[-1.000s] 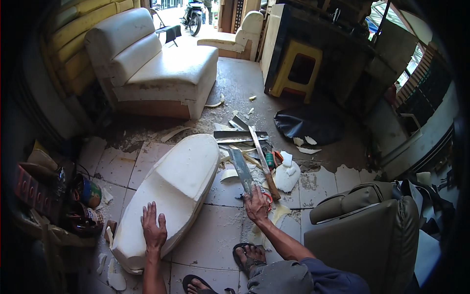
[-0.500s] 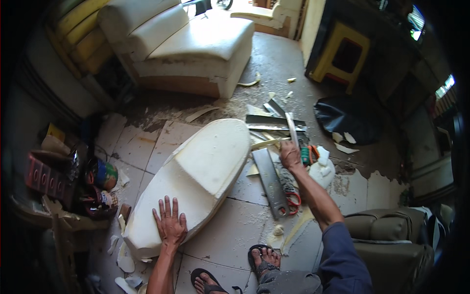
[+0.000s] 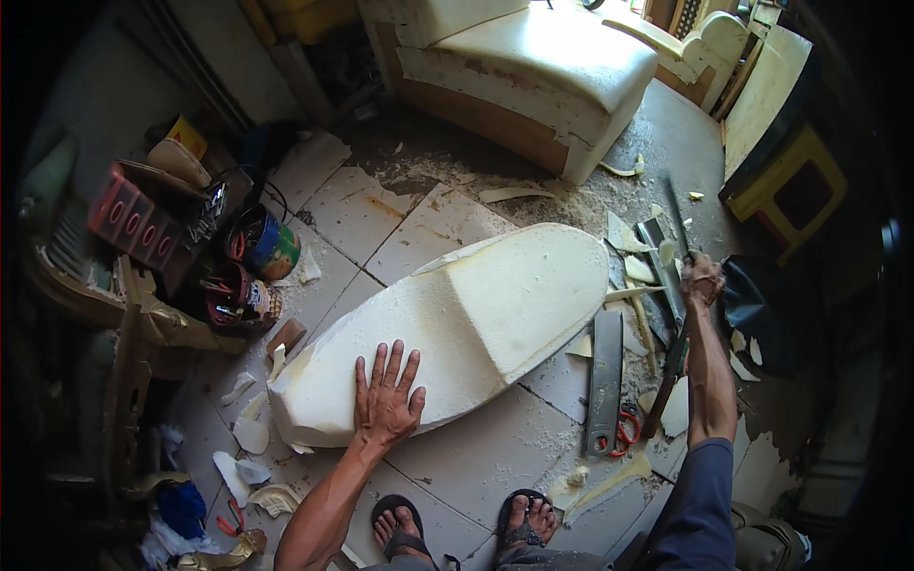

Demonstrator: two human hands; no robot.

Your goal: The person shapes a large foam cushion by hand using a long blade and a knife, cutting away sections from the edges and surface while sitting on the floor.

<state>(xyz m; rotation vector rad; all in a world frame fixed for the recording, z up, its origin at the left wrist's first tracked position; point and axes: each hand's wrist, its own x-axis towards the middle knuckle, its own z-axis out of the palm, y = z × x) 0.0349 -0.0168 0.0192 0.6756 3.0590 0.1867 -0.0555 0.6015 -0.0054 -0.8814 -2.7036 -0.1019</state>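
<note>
The right grip point(image 3: 703, 279) has moved farther from the left grip point(image 3: 388, 404) and now curls around a long dark blade point(image 3: 673, 205). Only the left grip, spread flat, touches the white foam seat point(image 3: 528, 290) under it.

Pale tiled floor point(image 3: 466, 466), cream sofa point(image 3: 543, 57), yellow stool point(image 3: 757, 201)

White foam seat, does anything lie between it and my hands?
Nothing for the left hand, which rests on the foam seat. Between seat and right hand, foam scraps and a metal strip lie on the floor.
</note>
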